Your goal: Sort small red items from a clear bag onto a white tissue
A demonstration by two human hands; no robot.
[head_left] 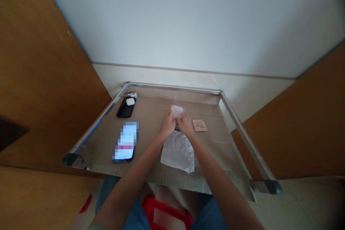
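Clear plastic pouch [177,110]: you held it up between both hands, just above the cardboard, at about 12 o'clock from the white sheet
Left hand [167,125]: your fingers were pinched on the pouch's left edge, grasping it
Right hand [185,125]: it gripped the pouch's right lower edge, touching your left hand
White sheet [178,151]: it lay flat on the cardboard right under your wrists, at 6 o'clock from the pouch
Brown card [199,125]: it sat just beside your right hand, at 3 o'clock
Lit phone [125,142]: it lay at 9 o'clock from your left forearm, well apart
Dark phone [125,107]: it lay at 10 o'clock, with a white earbud case [130,101] resting on it
Cardboard top [151,129]: it covered the metal-framed table [242,129]
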